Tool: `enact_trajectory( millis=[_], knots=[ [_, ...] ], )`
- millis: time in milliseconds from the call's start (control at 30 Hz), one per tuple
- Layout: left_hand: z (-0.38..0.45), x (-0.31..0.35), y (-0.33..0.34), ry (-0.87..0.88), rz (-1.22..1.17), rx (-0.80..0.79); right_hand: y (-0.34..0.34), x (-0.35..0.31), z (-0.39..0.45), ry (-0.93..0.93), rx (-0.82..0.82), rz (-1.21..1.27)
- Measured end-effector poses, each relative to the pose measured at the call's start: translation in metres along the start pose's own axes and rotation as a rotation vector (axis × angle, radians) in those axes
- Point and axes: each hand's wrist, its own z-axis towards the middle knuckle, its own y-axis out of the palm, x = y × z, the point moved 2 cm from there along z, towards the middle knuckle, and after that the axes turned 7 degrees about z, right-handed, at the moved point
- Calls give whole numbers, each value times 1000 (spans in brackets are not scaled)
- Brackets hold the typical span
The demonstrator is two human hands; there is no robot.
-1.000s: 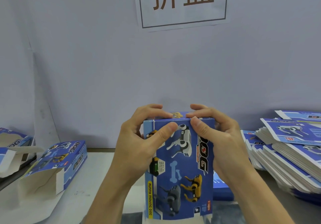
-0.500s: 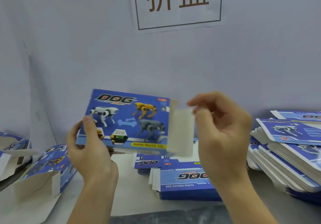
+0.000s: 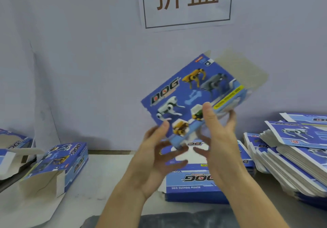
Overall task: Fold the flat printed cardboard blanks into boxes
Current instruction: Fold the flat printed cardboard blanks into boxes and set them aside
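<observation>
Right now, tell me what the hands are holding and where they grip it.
Both hands hold one blue printed box in the air by its lower edge: left hand at the lower corner, right hand further along.

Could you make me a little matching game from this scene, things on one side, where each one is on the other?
Things:
1. printed box
2. paper sign
3. stack of flat blanks
4. folded box with open flaps

Places:
A. lying on the table at left
B. piled at the right edge
C. held up in both hands
D. stuck on the wall

Pairs: 1-C, 2-D, 3-B, 4-A
</observation>
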Motion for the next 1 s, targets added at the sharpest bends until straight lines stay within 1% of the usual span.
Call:
enact_trajectory(
  millis=[67, 133, 167, 233, 300, 333, 433, 500, 533, 600, 700, 767, 800, 933, 1000],
  knots=[
    [-1, -4, 0, -74, 183, -72, -10, -3, 5, -124, 83, 63],
    [-1, -6, -1, -82, 286, -66, -16, -5, 7, -171, 97, 30],
    [0, -4, -2, -54, 322, -27, -20, -5, 9, -166, 86, -5],
    [3, 4, -9, 72, 341, 114, -27, -5, 12, -117, 33, -122],
    [4, 14, -18, 246, 312, 236, -32, -5, 13, -38, -98, -242],
    [3, 18, -21, 325, 300, 255, -34, -3, 13, -1, -189, -292],
    [-2, 26, -23, 483, 214, 186, -35, 3, 11, 124, -462, -426],
    [-6, 30, -23, 535, 238, 178, -34, 8, 10, 188, -551, -429],
    [-7, 31, -23, 556, 265, 196, -33, 9, 9, 187, -553, -421],
    [-7, 30, -20, 578, 290, 204, -29, 10, 10, 125, -491, -370],
    [-6, 21, -7, 591, 306, 162, -19, 14, 8, -65, -345, -297],
    [-4, 16, -3, 599, 309, 176, -13, 17, 5, -192, -292, -295],
    [-3, 15, -3, 606, 316, 186, -11, 17, 3, -218, -284, -295],
    [-1, 15, -7, 608, 343, 208, -12, 19, 3, -184, -279, -263],
    [-2, 17, -10, 583, 344, 178, -13, 18, 4, -168, -282, -249]
  ],
)
